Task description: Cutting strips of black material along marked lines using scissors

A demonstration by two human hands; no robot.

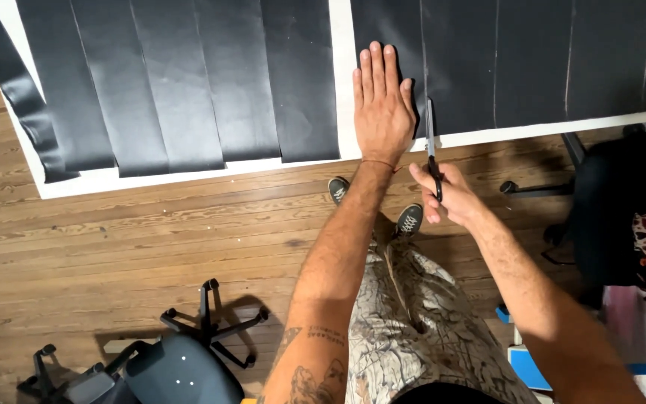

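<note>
Nearest the lens, two bare forearms run up from the bottom edge over patterned trousers (420, 329) and a pair of dark lace-up shoes (410, 219) standing on a wooden floor (151, 239). Off to the left of the arms, well apart from the grip, an overturned office chair (188, 359) lies with its castors in the air; a second dark chair (614, 217) stands well to the right of the grip.

Further out, the right hand (446, 196) is closed around the black handles of a pair of scissors (432, 146), fingers wrapped through the loops. From that grip the blades point straight away from the person, crossing the white table edge (502, 135) and lying on the edge of a black sheet (532, 60), along a faint vertical line marked on it. Whether the blades are parted cannot be told.

Just left of the scissors, almost touching them, the left hand (381, 112) lies flat, fingers straight and together, pressing down on the same black sheet beside a white gap of bare table.

Beyond and left of that hand, several black strips (181, 82) lie side by side, overlapping on the white surface
</note>
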